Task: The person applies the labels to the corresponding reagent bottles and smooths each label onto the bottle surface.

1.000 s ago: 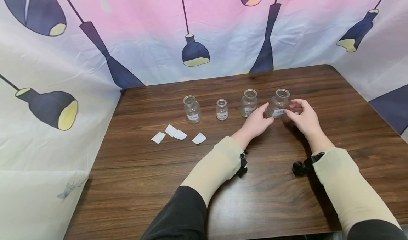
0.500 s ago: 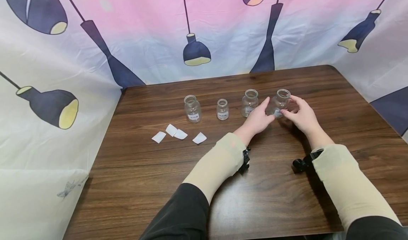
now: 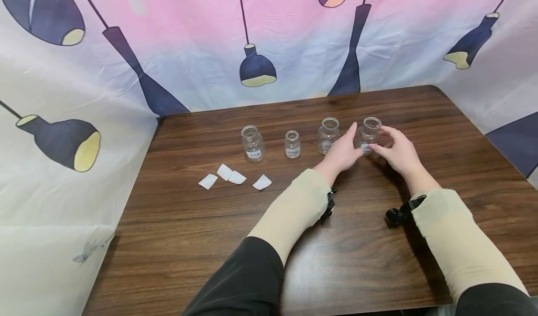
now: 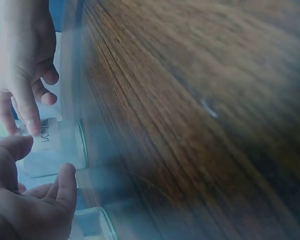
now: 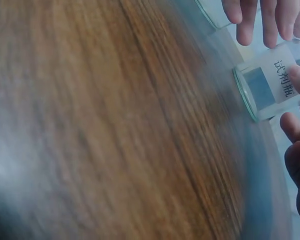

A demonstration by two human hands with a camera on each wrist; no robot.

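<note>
A clear glass reagent bottle (image 3: 371,128), upright at the right end of a row, has a white label (image 5: 282,75) with printed characters. My right hand (image 3: 399,155) holds this bottle from the right; its thumb presses on the label and its index finger lies along the glass. On the bottle's other side is my left hand (image 3: 341,153), fingers extended close to the glass; whether they touch it I cannot tell. Just left of that hand stands another labelled bottle (image 3: 329,131), partly covered by it.
Farther left stand a small labelled bottle (image 3: 293,143) and a larger one (image 3: 253,142). Several white paper pieces (image 3: 262,182) lie on the wooden table (image 3: 189,241) at front left. A printed cloth (image 3: 201,36) hangs behind the table.
My right thumb has come onto the label, and the right index finger has closed in on the bottle. My left hand has shifted slightly forward and right beside it.
</note>
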